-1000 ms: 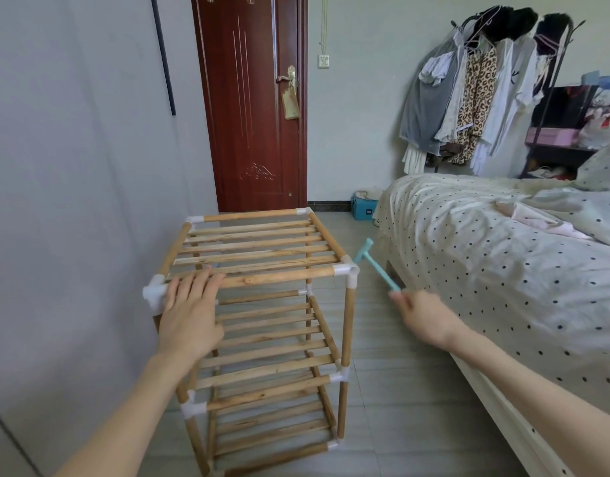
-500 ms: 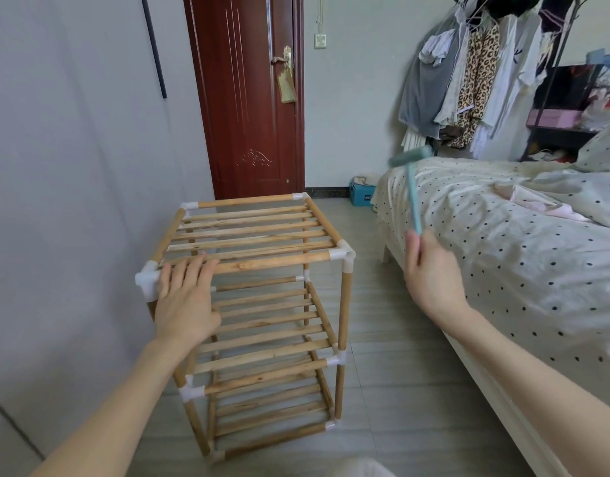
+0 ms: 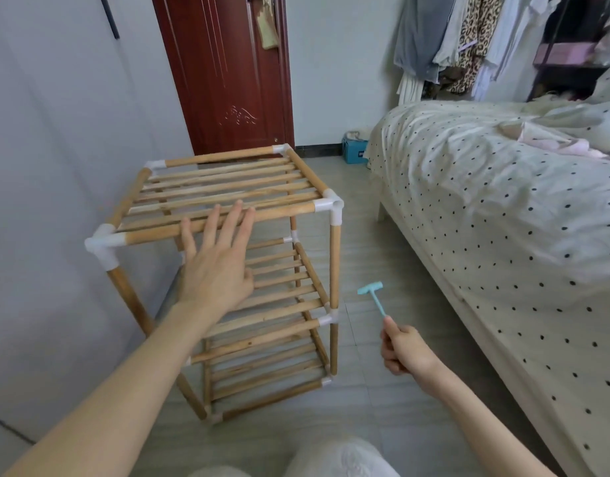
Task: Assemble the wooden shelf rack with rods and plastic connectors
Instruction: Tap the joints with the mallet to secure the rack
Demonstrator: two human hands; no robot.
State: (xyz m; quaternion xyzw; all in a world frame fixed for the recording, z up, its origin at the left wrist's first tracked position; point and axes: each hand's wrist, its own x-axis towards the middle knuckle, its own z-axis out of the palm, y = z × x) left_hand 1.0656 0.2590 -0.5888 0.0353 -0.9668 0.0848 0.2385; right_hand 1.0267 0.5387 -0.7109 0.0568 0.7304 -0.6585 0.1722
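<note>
The wooden shelf rack [image 3: 227, 187] stands upright on the floor, three slatted tiers joined by white plastic connectors [image 3: 326, 204] at the corners. My left hand [image 3: 217, 266] lies flat with straight fingers over the front rod of the top tier. My right hand [image 3: 405, 349] grips the handle of a small turquoise plastic hammer [image 3: 374, 297], low and to the right of the rack, its head pointing up and away from the right front leg.
A grey wall runs close along the rack's left side. A bed [image 3: 503, 218] with a dotted cover fills the right. A dark red door [image 3: 227, 70] stands behind, a blue box [image 3: 355, 153] lies by the bed's corner, and clothes [image 3: 468, 39] hang at the back.
My right hand has dropped with the hammer from raised beside the bed to low near the floor. My left hand has slid rightward along the top front rod. The view has tilted down.
</note>
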